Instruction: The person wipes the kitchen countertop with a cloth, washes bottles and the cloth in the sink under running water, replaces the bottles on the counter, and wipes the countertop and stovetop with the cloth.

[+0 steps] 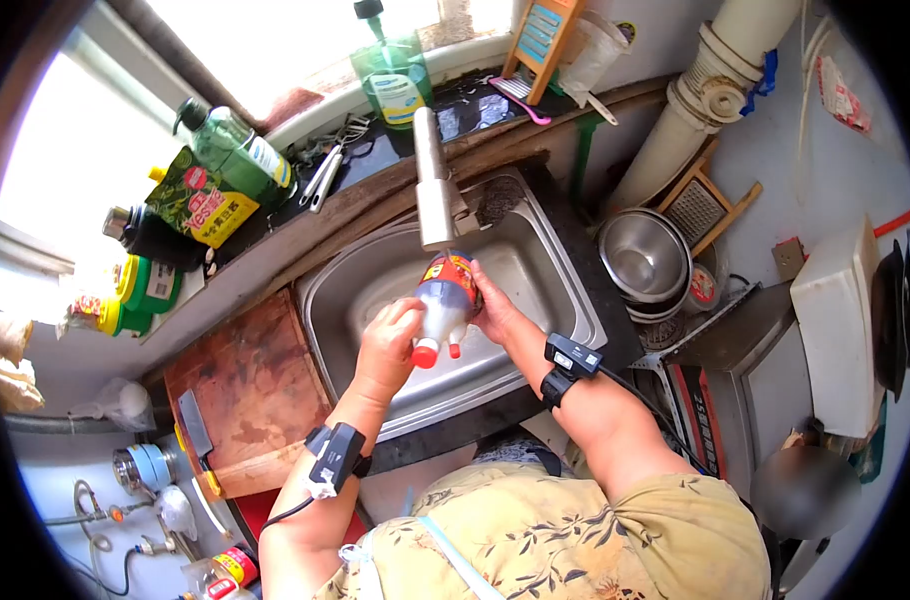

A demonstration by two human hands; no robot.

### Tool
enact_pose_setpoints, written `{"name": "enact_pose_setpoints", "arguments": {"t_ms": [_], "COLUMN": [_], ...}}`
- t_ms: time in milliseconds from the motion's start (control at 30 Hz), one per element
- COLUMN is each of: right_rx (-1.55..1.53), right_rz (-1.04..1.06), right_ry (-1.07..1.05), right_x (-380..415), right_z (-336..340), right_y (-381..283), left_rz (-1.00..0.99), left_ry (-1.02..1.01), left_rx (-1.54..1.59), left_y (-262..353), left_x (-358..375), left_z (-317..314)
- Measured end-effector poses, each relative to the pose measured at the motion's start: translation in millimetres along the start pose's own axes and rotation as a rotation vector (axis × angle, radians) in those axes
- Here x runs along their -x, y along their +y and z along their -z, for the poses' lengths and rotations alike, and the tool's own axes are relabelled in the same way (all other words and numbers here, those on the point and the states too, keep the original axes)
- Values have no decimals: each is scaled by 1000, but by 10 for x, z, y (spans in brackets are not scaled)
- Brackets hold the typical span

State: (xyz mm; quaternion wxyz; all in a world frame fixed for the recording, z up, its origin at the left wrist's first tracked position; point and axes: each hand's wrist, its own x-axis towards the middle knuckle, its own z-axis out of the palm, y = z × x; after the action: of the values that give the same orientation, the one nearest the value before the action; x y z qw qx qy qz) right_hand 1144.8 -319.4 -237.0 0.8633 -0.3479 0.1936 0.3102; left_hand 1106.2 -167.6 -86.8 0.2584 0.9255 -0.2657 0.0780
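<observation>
Over the steel sink (360, 290), under the end of the faucet (433, 190), a bottle (445, 305) with a red cap and a red label is tilted with its cap toward me. My left hand (385, 345) is closed around the bottle's left side near the neck. On the right side, my right hand (497, 303) holds the bottle near its labelled end; part of its fingers is hidden behind the bottle. A second small red tip shows beside the cap. Whether water is running is too unclear to tell.
Left of the sink lies a wooden board (245, 395) with a knife (195, 425). Green bottles (240, 155) and a yellow pouch (200, 200) line the ledge. Steel bowls (643, 255) stand at the right, near a large pipe (665, 150).
</observation>
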Motion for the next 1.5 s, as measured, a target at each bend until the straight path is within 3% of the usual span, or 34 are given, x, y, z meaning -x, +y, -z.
{"name": "enact_pose_setpoints", "arguments": {"t_ms": [133, 233, 300, 400, 433, 567, 600, 767, 833, 900, 1000, 1133, 1200, 1333, 1400, 1500], "right_rx": [-108, -25, 41, 359, 367, 643, 667, 891, 886, 847, 724, 184, 62, -28, -186, -177], "right_rz": [-44, -101, -119, 81, 70, 411, 366, 316, 369, 209, 254, 45, -67, -130, -264, -237], "right_ry": [-181, -40, 15, 231, 224, 282, 297, 235, 194, 280, 210, -1, 176, 290, 217, 61], "right_x": [10, -21, -27, -195, -229, -405, -362, -499, -516, -456, -247, -271, 19, 35, 100, 133], "right_z": [14, 34, 59, 154, 149, 173, 94, 185, 160, 25, -112, 197, 33, 129, 53, -9], "right_y": [43, 99, 147, 253, 201, -92, -239, -605, -694, -796, -649, -56, 274, 663, 672, 646], "left_rz": [-27, -21, 218, 472, 599, 996, 1083, 1309, 1333, 1323, 1355, 1347, 1362, 1389, 1389, 1369], "left_ry": [-113, -147, -77, 112, 178, 277, 315, 513, 724, 781, 820, 876, 906, 971, 999, 1051], "left_rx": [-97, -115, -95, 92, 170, 625, 684, 963, 1189, 1216, 1304, 1295, 1302, 1323, 1334, 1340], "left_y": [127, 153, 77, -129, -233, -508, -521, -610, -503, -514, -532, -458, -415, -319, -266, -184], "left_x": [4, 68, 161, 362, 447, 864, 947, 1430, 1477, 1583, 1725, 1808, 1823, 1890, 1928, 2035], "left_z": [36, 12, 10, 37, 43, 149, 223, 585, 743, 830, 922, 863, 842, 865, 894, 949]}}
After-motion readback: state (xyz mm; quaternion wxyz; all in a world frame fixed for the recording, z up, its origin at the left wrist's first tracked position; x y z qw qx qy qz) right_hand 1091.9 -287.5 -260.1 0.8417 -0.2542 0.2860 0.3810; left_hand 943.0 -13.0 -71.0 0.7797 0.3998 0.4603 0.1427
